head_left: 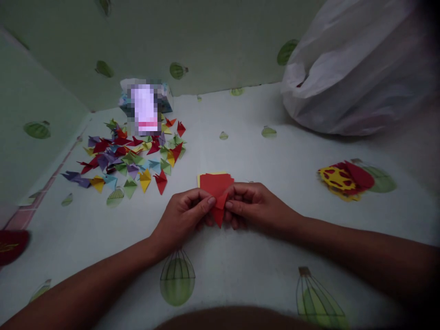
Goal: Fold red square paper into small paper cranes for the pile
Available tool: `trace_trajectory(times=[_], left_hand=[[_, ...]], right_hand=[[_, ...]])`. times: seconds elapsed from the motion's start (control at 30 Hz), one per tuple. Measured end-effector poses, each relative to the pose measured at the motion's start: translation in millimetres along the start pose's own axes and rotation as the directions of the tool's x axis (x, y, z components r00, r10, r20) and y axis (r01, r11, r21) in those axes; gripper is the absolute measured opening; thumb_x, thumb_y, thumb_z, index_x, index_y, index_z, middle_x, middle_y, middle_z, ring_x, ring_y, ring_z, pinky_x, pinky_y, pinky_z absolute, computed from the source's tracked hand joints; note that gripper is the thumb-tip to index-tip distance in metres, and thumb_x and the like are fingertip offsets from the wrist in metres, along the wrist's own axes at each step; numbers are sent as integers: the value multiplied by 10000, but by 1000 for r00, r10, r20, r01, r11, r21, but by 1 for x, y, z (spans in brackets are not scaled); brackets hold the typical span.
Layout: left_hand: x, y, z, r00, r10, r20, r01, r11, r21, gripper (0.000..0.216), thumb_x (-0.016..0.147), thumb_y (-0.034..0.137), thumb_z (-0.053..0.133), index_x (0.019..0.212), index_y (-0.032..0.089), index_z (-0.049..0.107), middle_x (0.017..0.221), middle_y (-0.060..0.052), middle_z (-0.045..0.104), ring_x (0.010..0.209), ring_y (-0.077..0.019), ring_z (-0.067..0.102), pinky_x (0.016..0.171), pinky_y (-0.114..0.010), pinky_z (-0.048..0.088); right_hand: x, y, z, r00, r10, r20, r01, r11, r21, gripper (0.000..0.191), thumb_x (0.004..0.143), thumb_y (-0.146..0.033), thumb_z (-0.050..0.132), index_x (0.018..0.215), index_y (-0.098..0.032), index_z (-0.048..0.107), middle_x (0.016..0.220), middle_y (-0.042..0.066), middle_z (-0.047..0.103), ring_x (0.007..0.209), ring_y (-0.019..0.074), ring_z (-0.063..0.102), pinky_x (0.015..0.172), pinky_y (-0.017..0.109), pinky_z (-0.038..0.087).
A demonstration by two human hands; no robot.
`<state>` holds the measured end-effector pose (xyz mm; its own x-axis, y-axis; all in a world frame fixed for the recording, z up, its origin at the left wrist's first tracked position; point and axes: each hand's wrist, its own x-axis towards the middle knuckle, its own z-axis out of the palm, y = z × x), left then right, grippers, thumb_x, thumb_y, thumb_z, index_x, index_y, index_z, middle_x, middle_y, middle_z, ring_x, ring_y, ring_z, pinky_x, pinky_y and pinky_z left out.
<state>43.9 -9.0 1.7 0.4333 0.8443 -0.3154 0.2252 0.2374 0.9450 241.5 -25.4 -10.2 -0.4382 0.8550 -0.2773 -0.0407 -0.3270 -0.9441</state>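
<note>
Both my hands meet in the middle of the view over a white sheet printed with green balloons. My left hand (187, 213) and my right hand (252, 206) each pinch a small folded red paper piece (220, 211) between thumb and fingers. Just behind it, flat on the sheet, lies a small stack of red paper squares (216, 182) with a yellow edge showing beneath.
A pile of several folded paper triangles (130, 156) in red, purple, green, yellow and blue lies at the left. A blurred packet (146, 107) stands behind it. A white plastic bag (357, 68) fills the upper right. A red and yellow fan-like item (345, 179) lies at right.
</note>
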Motion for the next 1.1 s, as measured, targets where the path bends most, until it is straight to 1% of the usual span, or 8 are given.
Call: trace_trajectory(times=[0.1,0.27,0.37,0.6,0.8,0.93,1.1], left_hand=[[0,0,1,999,-43,22,44,998,-50,268,856,410,678,803,149,664,542,28,621,455,-70,518,444,-171,394],[1,1,2,994,-90,62,99,982,-162,244,818,375,729,786,142,664,603,9,670,505,-80,575,480,-174,461],[2,2,1,993,-101,62,111,978,-177,242,809,364,739,777,135,669,618,-4,683,518,-79,579,499,-175,472],[2,3,2,993,-103,55,112,974,-197,232,787,338,755,725,133,667,578,6,659,516,-76,566,509,-176,459],[2,4,2,994,-102,42,108,980,-169,227,785,337,750,717,136,669,577,1,656,519,-85,560,521,-197,458],[1,3,4,996,-79,31,83,987,-137,222,798,335,731,719,141,658,586,3,657,524,-87,562,526,-202,457],[-1,3,6,999,-38,-18,37,998,-54,252,811,352,704,694,150,608,548,20,621,493,-83,535,508,-202,431]], right_hand=[[0,0,0,1000,7,-11,-7,1000,-15,151,846,-280,627,761,-173,561,632,-10,652,496,87,585,450,200,435],[-1,0,2,999,4,-43,-6,999,-34,135,836,-235,598,730,-182,532,599,-16,652,479,90,589,434,193,424],[-2,0,3,998,8,-54,-9,1000,-25,121,826,-215,591,727,-182,529,592,-20,648,471,85,585,429,188,422],[-2,-1,4,998,11,-55,-11,1000,-8,107,810,-186,594,720,-178,536,606,-20,641,482,81,584,435,187,432],[-2,-1,4,998,21,-51,-20,1000,9,102,816,-191,608,736,-180,546,612,-17,648,485,81,589,434,185,428],[-2,0,4,999,26,-43,-26,1000,15,108,834,-207,606,748,-177,548,615,-10,652,489,83,592,437,185,428],[-2,-1,2,1000,30,5,-30,999,14,123,862,-240,595,769,-167,563,627,0,651,495,89,593,444,193,421]])
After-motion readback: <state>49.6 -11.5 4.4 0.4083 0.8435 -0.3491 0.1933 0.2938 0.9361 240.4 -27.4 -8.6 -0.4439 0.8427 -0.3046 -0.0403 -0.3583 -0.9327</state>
